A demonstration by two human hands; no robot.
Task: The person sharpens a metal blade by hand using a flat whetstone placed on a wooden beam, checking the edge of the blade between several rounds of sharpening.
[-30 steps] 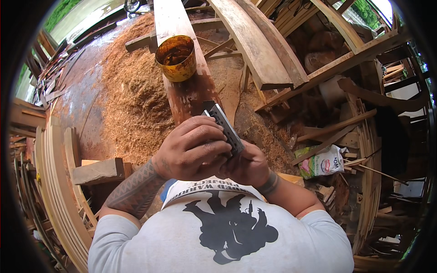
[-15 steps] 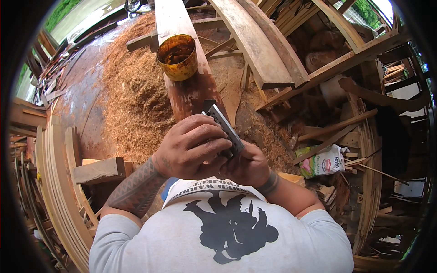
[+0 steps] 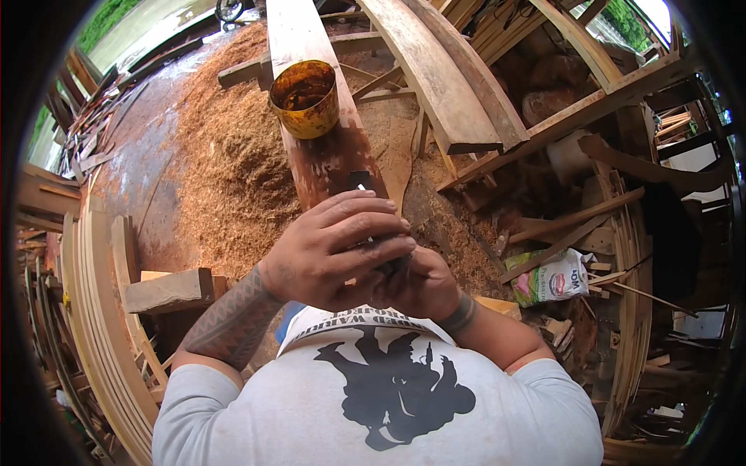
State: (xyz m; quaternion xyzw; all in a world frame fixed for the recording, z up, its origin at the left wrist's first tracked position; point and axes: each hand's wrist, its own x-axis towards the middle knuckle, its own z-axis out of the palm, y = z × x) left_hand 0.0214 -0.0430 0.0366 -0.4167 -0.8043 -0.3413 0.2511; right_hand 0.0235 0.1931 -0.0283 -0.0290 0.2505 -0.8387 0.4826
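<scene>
My left hand (image 3: pixel 334 248) is wrapped over a flat dark metal tool (image 3: pixel 360 183) with a silver edge, covering most of it. My right hand (image 3: pixel 423 283) grips the same tool from below and to the right, partly behind the left fingers. Beyond them a long pale board (image 3: pixel 299 31) runs away from me, its near part stained wet reddish brown. A yellow pot (image 3: pixel 304 116), smeared with dark brown, stands on that board.
Sawdust (image 3: pixel 225 171) covers much of the floor. Wide planks (image 3: pixel 435 70) rest on a trestle at the upper right. Stacked strips (image 3: pixel 101 311) and a short block (image 3: pixel 167 293) lie to the left. A printed sack (image 3: pixel 544 276) and loose timber are at the right.
My left fingers have slid forward and right across the metal tool, hiding most of it. The pot and board appear slightly shifted in the view.
</scene>
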